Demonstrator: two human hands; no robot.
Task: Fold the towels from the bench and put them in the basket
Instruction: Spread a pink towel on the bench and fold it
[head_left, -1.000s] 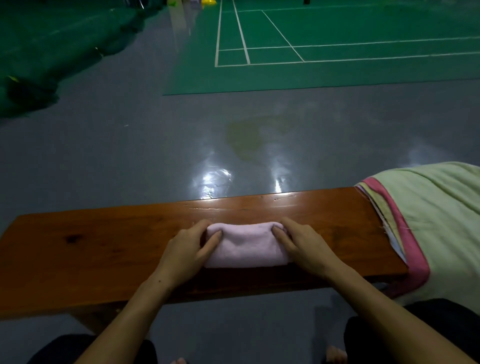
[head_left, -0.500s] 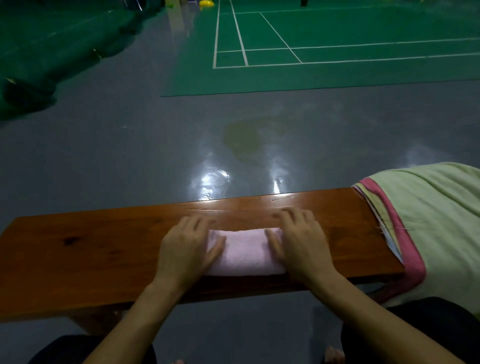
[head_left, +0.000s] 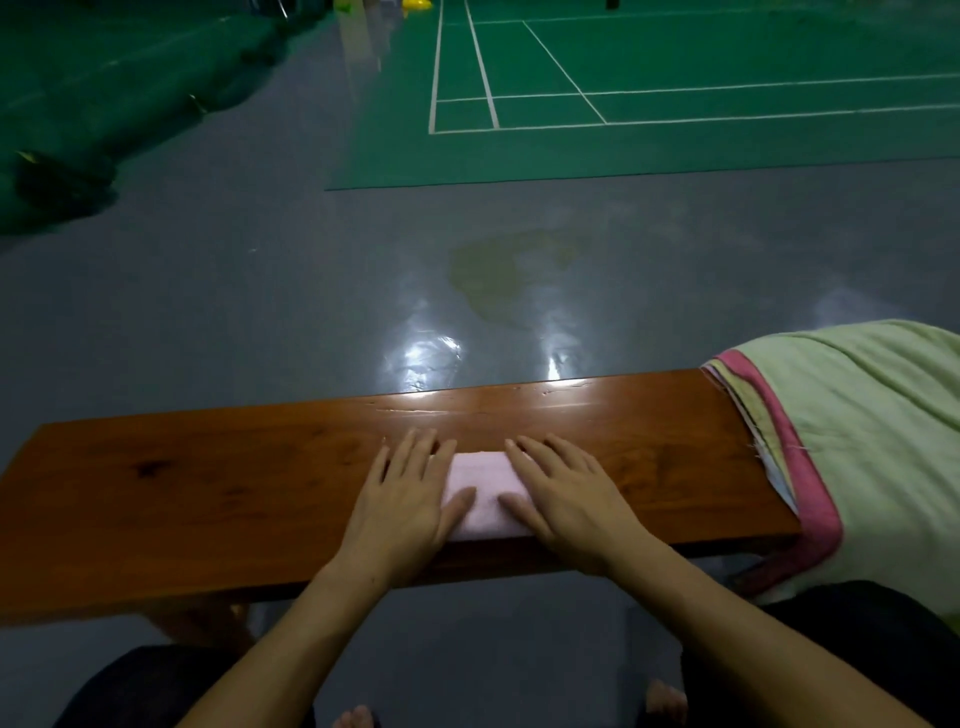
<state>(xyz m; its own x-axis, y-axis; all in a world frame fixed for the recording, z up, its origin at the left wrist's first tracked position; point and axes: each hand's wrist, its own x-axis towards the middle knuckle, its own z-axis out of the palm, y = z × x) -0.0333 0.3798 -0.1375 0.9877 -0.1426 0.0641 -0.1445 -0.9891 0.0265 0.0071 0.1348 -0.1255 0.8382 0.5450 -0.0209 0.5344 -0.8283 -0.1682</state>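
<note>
A grey, glossy floor (head_left: 260, 291) stretches away to a green court (head_left: 675, 78) marked with white lines, and dark green netting (head_left: 104, 104) lies heaped at the far left. Across the foreground runs the long wooden desk (head_left: 208, 493), its polished top catching a glare along the far edge. At its right end a pile of unfolded towels (head_left: 857, 441), pale green on top with a pink border showing, drapes over the corner and hangs down the near side. Near the middle of the desk, close to its front edge, lies the folded pink towel (head_left: 485, 493), now a compact flat rectangle. A second ago it looked puffier, a soft roll cupped at its two ends by curled fingers; half a second ago the palms had begun to come down over it. Now both hands lie spread flat, fingers straight and splayed, pressing it down. The left hand (head_left: 402, 499) covers the towel's left end, its fingertips reaching past onto the bare wood, its thumb resting on the pink cloth. The right hand (head_left: 563, 493) covers the right end the same way. The two hands have drawn closer together, leaving only a narrow strip of towel showing between them. No basket is in view.
</note>
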